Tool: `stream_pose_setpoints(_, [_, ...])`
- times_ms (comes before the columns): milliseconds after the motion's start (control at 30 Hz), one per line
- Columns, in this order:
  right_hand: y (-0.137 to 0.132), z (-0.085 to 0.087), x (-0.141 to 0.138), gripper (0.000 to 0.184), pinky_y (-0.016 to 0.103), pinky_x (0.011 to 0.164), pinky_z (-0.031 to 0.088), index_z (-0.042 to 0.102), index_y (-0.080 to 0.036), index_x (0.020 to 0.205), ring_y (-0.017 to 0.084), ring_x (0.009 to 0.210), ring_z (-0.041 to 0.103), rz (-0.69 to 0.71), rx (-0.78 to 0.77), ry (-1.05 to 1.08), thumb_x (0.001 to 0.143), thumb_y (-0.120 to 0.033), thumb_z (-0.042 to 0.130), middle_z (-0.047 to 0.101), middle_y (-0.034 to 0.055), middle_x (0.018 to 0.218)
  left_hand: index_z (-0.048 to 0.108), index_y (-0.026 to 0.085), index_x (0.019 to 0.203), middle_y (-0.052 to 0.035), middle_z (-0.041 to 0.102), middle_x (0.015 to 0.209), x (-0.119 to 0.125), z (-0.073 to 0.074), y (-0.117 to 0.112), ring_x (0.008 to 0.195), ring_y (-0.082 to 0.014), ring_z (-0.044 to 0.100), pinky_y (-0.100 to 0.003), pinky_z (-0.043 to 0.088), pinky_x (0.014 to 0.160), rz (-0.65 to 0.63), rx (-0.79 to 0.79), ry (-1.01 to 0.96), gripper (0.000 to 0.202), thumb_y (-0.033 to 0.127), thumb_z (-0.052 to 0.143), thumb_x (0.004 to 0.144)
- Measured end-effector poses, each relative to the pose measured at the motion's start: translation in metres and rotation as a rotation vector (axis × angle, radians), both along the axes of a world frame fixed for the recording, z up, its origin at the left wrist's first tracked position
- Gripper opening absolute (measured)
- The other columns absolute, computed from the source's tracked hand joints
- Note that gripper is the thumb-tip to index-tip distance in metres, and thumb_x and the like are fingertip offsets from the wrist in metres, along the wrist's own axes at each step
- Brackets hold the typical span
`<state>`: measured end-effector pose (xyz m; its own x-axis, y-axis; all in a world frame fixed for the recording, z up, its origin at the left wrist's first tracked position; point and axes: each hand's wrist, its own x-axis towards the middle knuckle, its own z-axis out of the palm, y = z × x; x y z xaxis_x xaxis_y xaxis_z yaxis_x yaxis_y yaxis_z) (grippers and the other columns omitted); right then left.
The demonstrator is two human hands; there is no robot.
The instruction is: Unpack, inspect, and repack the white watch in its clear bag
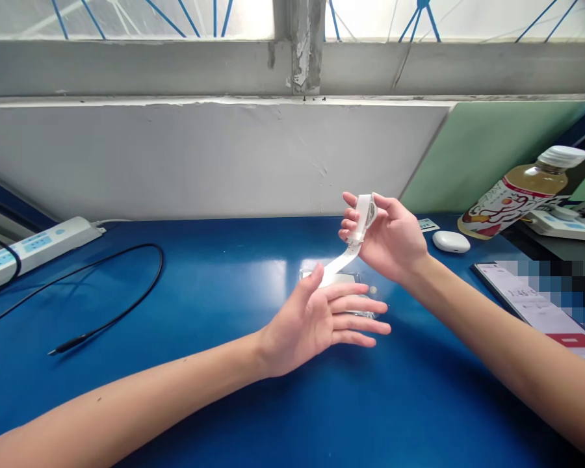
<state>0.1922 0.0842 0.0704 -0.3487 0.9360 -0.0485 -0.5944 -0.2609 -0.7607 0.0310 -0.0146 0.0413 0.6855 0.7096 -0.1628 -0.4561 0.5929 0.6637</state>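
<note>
My right hand (392, 237), raised above the table, grips a narrow roll of white tape (363, 218) between thumb and fingers. From the roll a loose white strip (342, 261) runs down and left, and its lower end disappears behind my left thumb. My left hand (309, 322) is open, palm up, with its fingers stretched out to the right just below the strip. Whether the strip touches it, I cannot tell. Behind the left fingers lies a clear, shiny flat item (363, 314) on the table, mostly hidden.
The blue table (214, 403) meets a wall at the back. On the left are a white power strip (39, 247) and a looped black cable (160, 263). To the right are a white earbud case (451, 242), a drink bottle (521, 188) and a phone (536, 305).
</note>
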Motion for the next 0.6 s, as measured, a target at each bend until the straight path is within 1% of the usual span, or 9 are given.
stream_pose_setpoints(67, [-0.004, 0.001, -0.004, 0.015, 0.025, 0.071, 0.054, 0.066, -0.021, 0.088, 0.012, 0.067, 0.058, -0.018, 0.023, -0.027, 0.087, -0.036, 0.064, 0.056, -0.0023, 0.070, 0.054, 0.007, 0.132, -0.0262, 0.057, 0.136, 0.001, 0.002, 0.001, 0.120, -0.0391, 0.061, -0.047, 0.044, 0.099, 0.071, 0.017, 0.049, 0.075, 0.068, 0.056, 0.088])
stream_pose_setpoints(167, [-0.014, 0.000, -0.010, 0.018, 0.025, 0.073, 0.055, 0.067, -0.020, 0.080, 0.013, 0.075, 0.064, 0.008, 0.099, -0.110, 0.081, -0.036, 0.076, 0.063, -0.0012, 0.073, 0.057, 0.010, 0.129, -0.0219, 0.059, 0.136, 0.001, 0.006, 0.007, 0.123, -0.0376, 0.059, -0.046, 0.045, 0.101, 0.191, 0.077, 0.110, 0.060, 0.056, 0.062, 0.091])
stream_pose_setpoints(233, [-0.020, -0.001, -0.012, 0.022, 0.026, 0.070, 0.055, 0.067, -0.020, 0.078, 0.015, 0.077, 0.066, 0.063, 0.157, -0.181, 0.080, -0.039, 0.078, 0.066, 0.0005, 0.074, 0.059, 0.012, 0.128, -0.0192, 0.060, 0.135, 0.001, 0.007, 0.010, 0.124, -0.0361, 0.059, -0.045, 0.045, 0.103, 0.247, 0.149, 0.148, 0.052, 0.050, 0.063, 0.093])
stream_pose_setpoints(300, [-0.024, -0.001, -0.012, 0.026, 0.027, 0.069, 0.055, 0.067, -0.020, 0.078, 0.016, 0.079, 0.068, 0.105, 0.183, -0.239, 0.079, -0.043, 0.078, 0.068, 0.0017, 0.076, 0.060, 0.013, 0.129, -0.0184, 0.061, 0.135, 0.000, 0.006, 0.011, 0.125, -0.0350, 0.059, -0.045, 0.046, 0.103, 0.265, 0.220, 0.180, 0.049, 0.048, 0.063, 0.095])
stream_pose_setpoints(367, [-0.026, -0.001, -0.013, 0.028, 0.029, 0.067, 0.055, 0.066, -0.021, 0.076, 0.017, 0.078, 0.067, 0.099, 0.217, -0.316, 0.079, -0.046, 0.078, 0.069, 0.0021, 0.078, 0.060, 0.014, 0.130, -0.0177, 0.060, 0.136, 0.000, 0.003, 0.012, 0.125, -0.0341, 0.059, -0.044, 0.047, 0.103, 0.265, 0.261, 0.213, 0.048, 0.045, 0.066, 0.093])
stream_pose_setpoints(433, [-0.028, -0.001, -0.013, 0.029, 0.031, 0.067, 0.054, 0.065, -0.021, 0.073, 0.017, 0.075, 0.065, 0.014, 0.330, -0.451, 0.077, -0.046, 0.079, 0.068, 0.0023, 0.079, 0.062, 0.016, 0.127, -0.0167, 0.063, 0.133, 0.000, 0.001, 0.011, 0.123, -0.0333, 0.061, -0.044, 0.048, 0.102, 0.262, 0.268, 0.253, 0.046, 0.039, 0.073, 0.090])
stream_pose_setpoints(533, [-0.029, -0.002, -0.015, 0.026, 0.034, 0.078, 0.053, 0.067, -0.022, 0.067, 0.020, 0.084, 0.063, -0.196, 0.585, -0.611, 0.071, -0.040, 0.084, 0.065, 0.0036, 0.087, 0.068, 0.013, 0.113, -0.0151, 0.071, 0.114, 0.000, -0.001, 0.010, 0.108, -0.0293, 0.069, -0.042, 0.051, 0.096, 0.268, 0.258, 0.313, 0.037, 0.038, 0.076, 0.087])
stream_pose_setpoints(567, [-0.028, -0.002, -0.015, 0.025, 0.035, 0.081, 0.052, 0.067, -0.022, 0.065, 0.021, 0.089, 0.063, -0.232, 0.626, -0.624, 0.071, -0.039, 0.084, 0.064, 0.0044, 0.091, 0.070, 0.011, 0.108, -0.0142, 0.073, 0.107, 0.000, -0.001, 0.009, 0.100, -0.0270, 0.071, -0.041, 0.053, 0.093, 0.270, 0.259, 0.324, 0.035, 0.039, 0.075, 0.087])
stream_pose_setpoints(600, [-0.028, -0.003, -0.015, 0.023, 0.035, 0.082, 0.052, 0.067, -0.022, 0.066, 0.022, 0.093, 0.063, -0.229, 0.625, -0.619, 0.072, -0.038, 0.083, 0.065, 0.0051, 0.094, 0.071, 0.011, 0.104, -0.0132, 0.073, 0.101, 0.000, -0.001, 0.009, 0.094, -0.0247, 0.072, -0.039, 0.054, 0.090, 0.272, 0.263, 0.328, 0.035, 0.041, 0.074, 0.088])
